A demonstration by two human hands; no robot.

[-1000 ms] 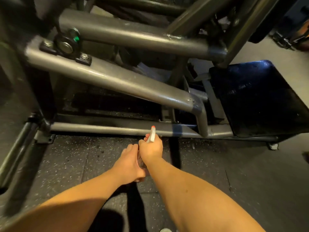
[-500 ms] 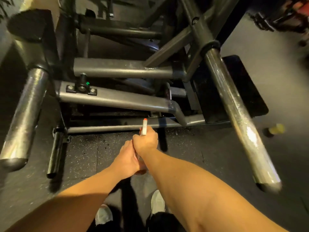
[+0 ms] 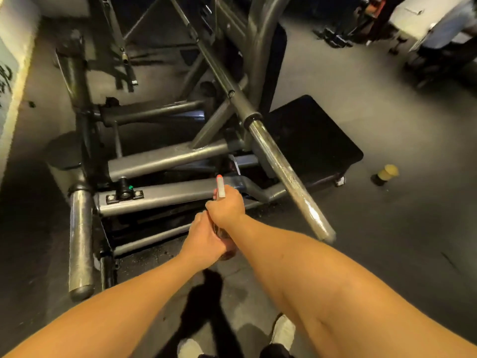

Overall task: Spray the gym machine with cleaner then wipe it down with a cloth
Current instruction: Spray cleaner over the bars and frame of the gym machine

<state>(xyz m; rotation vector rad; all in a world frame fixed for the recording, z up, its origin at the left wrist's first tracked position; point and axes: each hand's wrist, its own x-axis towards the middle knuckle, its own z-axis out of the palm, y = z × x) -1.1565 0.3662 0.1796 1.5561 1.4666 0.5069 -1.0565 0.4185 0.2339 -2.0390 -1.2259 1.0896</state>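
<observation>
The gym machine [image 3: 165,195] is a grey steel frame with crossing tubes, filling the upper left and middle. Both my hands hold a spray bottle [image 3: 220,187] in front of its lower tubes. My right hand [image 3: 227,205] grips the top, where a white nozzle with a red tip points up and away toward the frame. My left hand [image 3: 204,239] wraps around the bottle's dark body from below, and most of the body is hidden. No cloth shows.
A long chrome weight peg [image 3: 289,182] slants from the frame toward the lower right, close to my right forearm. Another chrome peg [image 3: 80,244] stands at the left. A black footplate [image 3: 309,135] lies behind. A small yellow-capped object [image 3: 386,174] sits on the floor at right.
The view has pulled back and upward from the machine's base, so more of the frame and both pegs show. My hands keep the same hold on the bottle.
</observation>
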